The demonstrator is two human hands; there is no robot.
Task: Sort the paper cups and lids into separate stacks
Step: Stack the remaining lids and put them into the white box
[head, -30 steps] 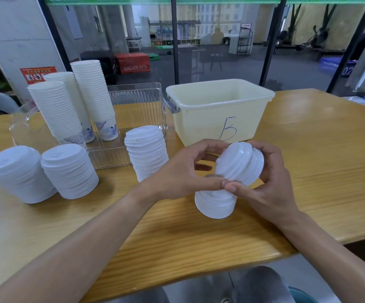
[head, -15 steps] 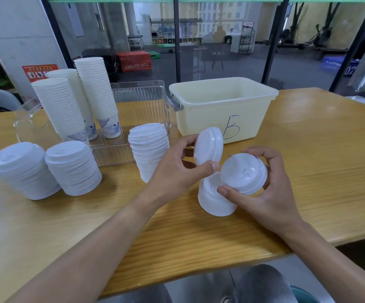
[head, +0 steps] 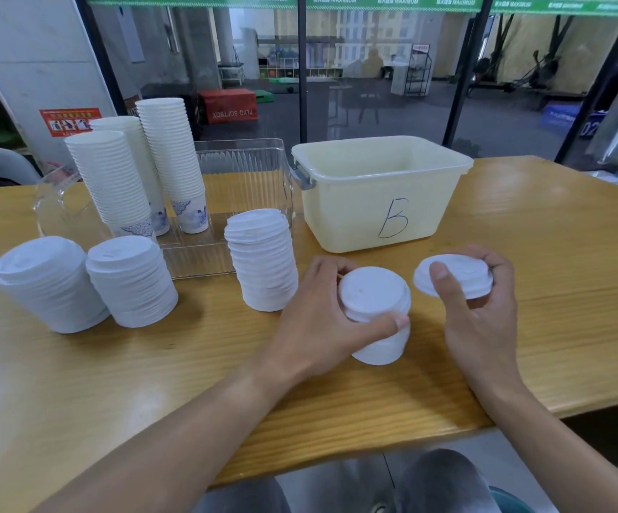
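Note:
A short stack of white lids point(head: 375, 316) stands on the wooden table point(head: 559, 275) in front of me. My left hand point(head: 322, 320) grips its top lid, thumb on the near side and fingers behind. My right hand point(head: 474, 309) holds a few white lids point(head: 459, 277) just to the right, above the table. Three more lid stacks stand to the left: one point(head: 263, 259) mid-table, two point(head: 131, 281) point(head: 46, 283) further left. Three tall stacks of paper cups point(head: 115, 179) stand in a clear tray.
A pale yellow bin point(head: 381, 190) marked "B" stands behind my hands. The clear plastic tray point(head: 248, 172) sits left of it. The table's near edge runs just below my wrists. A glass wall stands behind the table.
My left hand brought the single lid down onto the stack on the table. My right hand moved rightward, away from the stack, with its lids.

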